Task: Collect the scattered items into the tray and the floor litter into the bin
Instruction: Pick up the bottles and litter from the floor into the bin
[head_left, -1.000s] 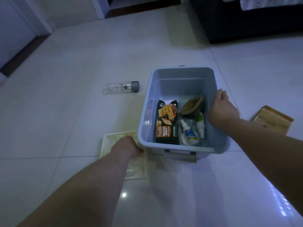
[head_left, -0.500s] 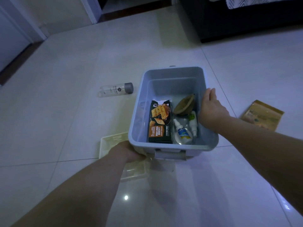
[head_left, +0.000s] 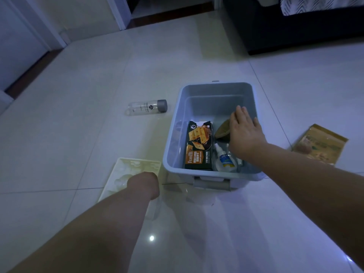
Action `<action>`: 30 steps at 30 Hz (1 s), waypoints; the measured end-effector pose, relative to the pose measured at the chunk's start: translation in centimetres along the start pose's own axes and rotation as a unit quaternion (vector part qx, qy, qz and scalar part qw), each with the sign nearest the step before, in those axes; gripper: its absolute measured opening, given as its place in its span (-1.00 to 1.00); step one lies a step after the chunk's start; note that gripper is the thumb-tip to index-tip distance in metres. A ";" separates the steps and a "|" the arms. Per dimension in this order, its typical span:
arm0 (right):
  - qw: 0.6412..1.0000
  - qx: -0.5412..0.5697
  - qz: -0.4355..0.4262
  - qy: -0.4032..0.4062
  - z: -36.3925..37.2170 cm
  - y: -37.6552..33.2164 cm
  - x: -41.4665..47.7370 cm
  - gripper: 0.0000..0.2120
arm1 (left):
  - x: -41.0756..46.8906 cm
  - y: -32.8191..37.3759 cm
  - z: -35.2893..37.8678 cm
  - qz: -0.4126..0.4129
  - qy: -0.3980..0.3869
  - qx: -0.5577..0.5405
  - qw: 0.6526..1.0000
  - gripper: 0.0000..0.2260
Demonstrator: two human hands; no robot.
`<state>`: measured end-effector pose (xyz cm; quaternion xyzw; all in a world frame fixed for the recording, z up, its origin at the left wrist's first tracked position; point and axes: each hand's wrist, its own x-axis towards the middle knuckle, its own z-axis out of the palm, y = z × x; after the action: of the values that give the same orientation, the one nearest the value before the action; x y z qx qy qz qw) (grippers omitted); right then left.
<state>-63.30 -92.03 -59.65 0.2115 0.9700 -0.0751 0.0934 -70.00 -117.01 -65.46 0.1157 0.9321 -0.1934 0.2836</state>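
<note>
Right hand (head_left: 246,133) off bin (head_left: 174,138) rim, now flat inside, left hand (head_left: 143,183) on tray (head_left: 136,164), grip unclear

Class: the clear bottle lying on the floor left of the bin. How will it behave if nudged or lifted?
The clear bottle lies on its round side on the glossy floor, so a nudge would probably roll it. It looks empty, so likely light. Its smooth wall may be slippery; whether glass or plastic, I cannot tell.
</note>
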 end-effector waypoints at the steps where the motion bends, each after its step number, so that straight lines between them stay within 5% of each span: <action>1: 1.000 -0.005 0.001 -0.003 0.1 0.3 -0.1 -0.23 | 0.1 0.0 -0.4 -0.008 0.015 -0.028 0.999 -0.70; 9: 1.000 -0.024 0.013 -0.002 0.5 1.7 -0.2 -0.23 | 0.5 -0.4 -5.5 -0.054 0.219 -0.234 0.946 -0.74; 18: 0.999 0.015 0.042 0.005 0.4 1.5 -0.6 -0.24 | -0.7 0.8 -10.3 0.076 0.534 -0.142 0.830 -0.93; 25: 0.988 0.123 0.089 0.027 0.0 2.4 -1.0 -0.17 | -2.1 4.0 -11.4 0.232 0.572 0.017 0.787 -0.69; 30: 0.984 0.144 0.102 0.022 0.0 3.6 -0.9 -0.26 | -1.9 6.1 -11.1 0.280 0.545 0.071 0.787 -0.75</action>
<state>-61.01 -89.16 -59.81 0.3227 0.9240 -0.1995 0.0474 -71.81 -107.01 -57.66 0.4773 0.8422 -0.0757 -0.2390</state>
